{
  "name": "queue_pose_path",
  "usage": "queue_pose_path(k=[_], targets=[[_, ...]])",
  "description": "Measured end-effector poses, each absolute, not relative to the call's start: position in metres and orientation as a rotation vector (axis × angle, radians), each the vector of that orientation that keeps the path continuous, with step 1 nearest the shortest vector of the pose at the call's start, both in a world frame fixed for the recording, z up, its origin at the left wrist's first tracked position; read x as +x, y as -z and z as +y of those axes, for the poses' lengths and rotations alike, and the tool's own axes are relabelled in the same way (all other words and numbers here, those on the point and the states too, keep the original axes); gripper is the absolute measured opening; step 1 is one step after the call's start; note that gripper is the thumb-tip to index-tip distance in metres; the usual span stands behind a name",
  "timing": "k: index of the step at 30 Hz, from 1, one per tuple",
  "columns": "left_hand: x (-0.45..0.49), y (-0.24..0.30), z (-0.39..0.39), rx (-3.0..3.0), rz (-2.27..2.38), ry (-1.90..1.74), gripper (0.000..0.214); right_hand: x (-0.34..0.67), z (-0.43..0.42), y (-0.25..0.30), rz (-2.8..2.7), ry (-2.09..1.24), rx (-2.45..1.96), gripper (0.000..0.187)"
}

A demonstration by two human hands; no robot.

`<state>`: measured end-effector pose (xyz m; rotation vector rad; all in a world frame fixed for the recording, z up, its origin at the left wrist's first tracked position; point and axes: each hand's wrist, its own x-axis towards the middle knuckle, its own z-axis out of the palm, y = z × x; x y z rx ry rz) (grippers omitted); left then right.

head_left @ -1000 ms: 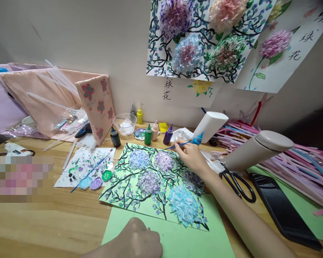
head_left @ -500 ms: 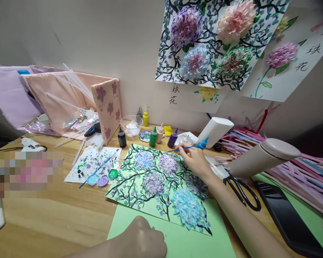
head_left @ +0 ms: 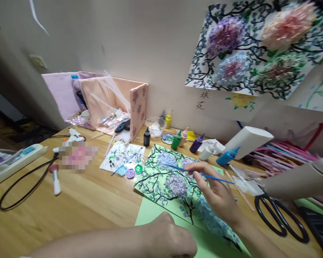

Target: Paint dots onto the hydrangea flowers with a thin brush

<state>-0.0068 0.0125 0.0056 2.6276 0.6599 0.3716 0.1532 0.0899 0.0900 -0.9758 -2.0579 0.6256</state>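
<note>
My right hand (head_left: 218,191) is closed on a thin blue paintbrush (head_left: 201,174), whose tip points left over the flower painting (head_left: 161,179). The painting shows puffy purple and blue blooms on black branches, and it lies on green paper (head_left: 153,215). My left hand (head_left: 168,238) is a loose fist resting on the green paper near the front edge, with nothing visible in it. Left of the painting sit small paint caps (head_left: 130,172) on a stained white sheet (head_left: 118,157).
Paint bottles (head_left: 176,140) line the wall behind the painting, beside a clear bowl (head_left: 155,126) and a blue bottle (head_left: 227,156). Black scissors (head_left: 280,215) and a beige cylinder (head_left: 298,181) lie right. A power strip (head_left: 16,163), cable (head_left: 24,190) and pink box (head_left: 115,100) stand left.
The view has swung left and down. My right hand pulled back from the painting's far edge toward its middle, with the brush now pointing left across the flowers.
</note>
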Motion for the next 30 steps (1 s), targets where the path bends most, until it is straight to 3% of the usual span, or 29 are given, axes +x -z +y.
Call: queue_pose_path(k=[5,12,30], targets=[[-0.002,-0.015,0.015,2.589,0.655,-0.219,0.008,0.088,0.082,-0.09,-2.333,-0.768,-0.756,0.017],[-0.001,-0.021,0.016,2.639,0.644,-0.185,0.011,0.02,0.093,-0.08,-2.51,-0.653,-0.624,0.017],[-0.001,-0.014,0.014,2.681,0.596,-0.232,0.011,0.011,0.089,-0.079,-2.554,-0.645,-0.661,0.014]])
